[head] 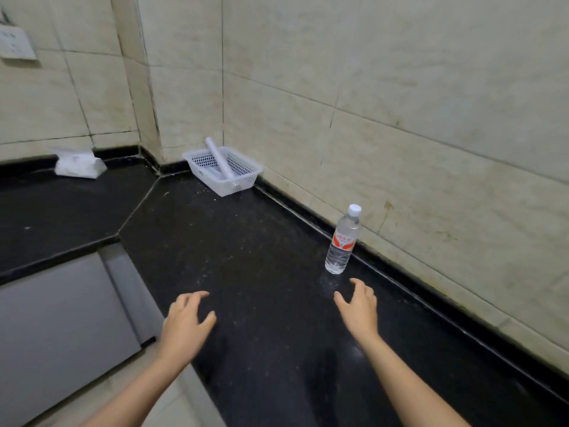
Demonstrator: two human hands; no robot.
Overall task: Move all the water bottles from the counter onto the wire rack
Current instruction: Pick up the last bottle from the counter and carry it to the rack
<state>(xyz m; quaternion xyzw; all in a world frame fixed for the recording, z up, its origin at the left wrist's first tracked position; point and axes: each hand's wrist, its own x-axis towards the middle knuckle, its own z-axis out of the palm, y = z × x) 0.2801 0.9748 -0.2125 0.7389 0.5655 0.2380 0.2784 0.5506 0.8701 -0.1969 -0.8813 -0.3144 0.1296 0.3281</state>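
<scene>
One clear water bottle (342, 240) with a white cap and a red-and-white label stands upright on the black counter (246, 257), close to the tiled wall on the right. My right hand (360, 306) hovers just in front of the bottle, fingers spread, holding nothing and not touching it. My left hand (186, 322) is over the counter's front edge, fingers apart and empty. No wire rack is in view.
A white perforated plastic basket (243, 175) with a white roll in it sits in the back corner. A pack of tissues (79, 165) lies at the back left. A grey cabinet front (61, 328) is below the counter on the left. A wall socket (15, 43) is at the top left.
</scene>
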